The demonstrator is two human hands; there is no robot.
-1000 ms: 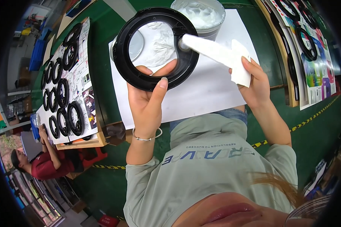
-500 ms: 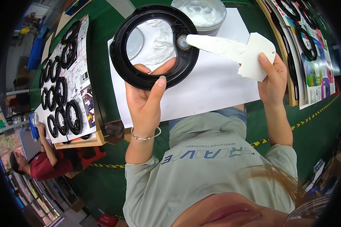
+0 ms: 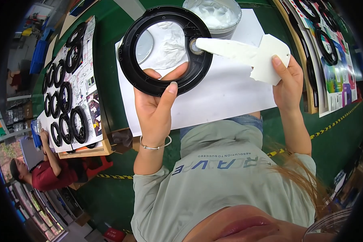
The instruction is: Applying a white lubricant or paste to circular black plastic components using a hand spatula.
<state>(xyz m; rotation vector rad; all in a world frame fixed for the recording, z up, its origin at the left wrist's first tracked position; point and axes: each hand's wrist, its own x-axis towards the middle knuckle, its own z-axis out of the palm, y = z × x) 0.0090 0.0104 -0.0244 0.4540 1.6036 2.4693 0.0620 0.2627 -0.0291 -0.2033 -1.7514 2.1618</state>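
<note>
Head view: the left hand point(image 3: 155, 107) held the black plastic ring housing point(image 3: 128, 56) above the left part of the white sheet point(image 3: 213, 92), thumb on the near rim, fingers behind. The right hand point(image 3: 288, 84) pinched the wide end of the white flat spatula point(image 3: 238, 52). The spatula's tip lay over the round recess point(image 3: 194, 46) at the housing's inner right side; firm contact could not be confirmed. Compared with one second earlier, the right hand had shifted right and the spatula's wide end had turned broad face up. The tip remained at the recess, indicating an altered tool angle at the same work point. The tub of white paste point(image 3: 224, 33) stood at the far side.
</note>
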